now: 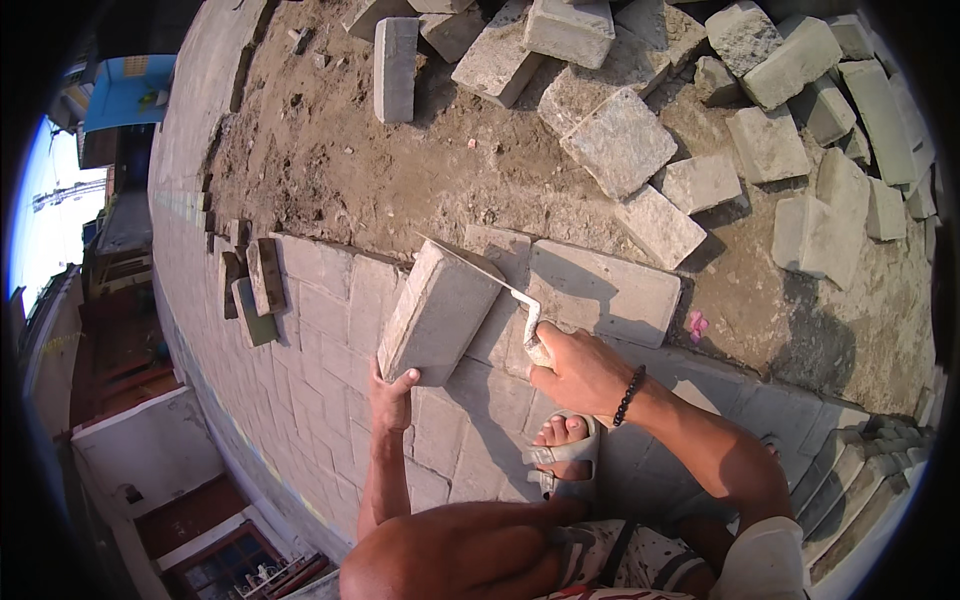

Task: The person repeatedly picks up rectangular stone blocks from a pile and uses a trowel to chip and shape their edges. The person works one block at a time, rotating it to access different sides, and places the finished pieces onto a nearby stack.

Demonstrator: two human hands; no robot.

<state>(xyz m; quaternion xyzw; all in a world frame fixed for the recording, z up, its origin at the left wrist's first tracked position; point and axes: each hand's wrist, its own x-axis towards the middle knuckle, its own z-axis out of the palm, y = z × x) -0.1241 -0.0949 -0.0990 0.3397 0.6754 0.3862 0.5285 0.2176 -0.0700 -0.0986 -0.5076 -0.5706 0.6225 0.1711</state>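
My left hand (391, 400) grips the near end of a grey concrete paving block (438, 312), thumb on one face and fingers under it. The block is tilted, its far end pointing at the edge of the laid paving. In my right hand (583, 372) is a trowel (530, 308), the fist closed round its handle. Its bent white neck runs toward the block's far end. Most of the blade is hidden behind the block, and a thin tip shows past the top corner. Laid pavers (315, 300) lie beneath both hands.
Bare soil (330, 165) borders the paving. Loose blocks (620, 145) lie heaped at the far right, and one block (396, 70) stands apart on the soil. Wood-like pieces (262, 280) lie at left. My sandalled foot (565, 450) is close by; stacked blocks (860, 480) stand at lower right.
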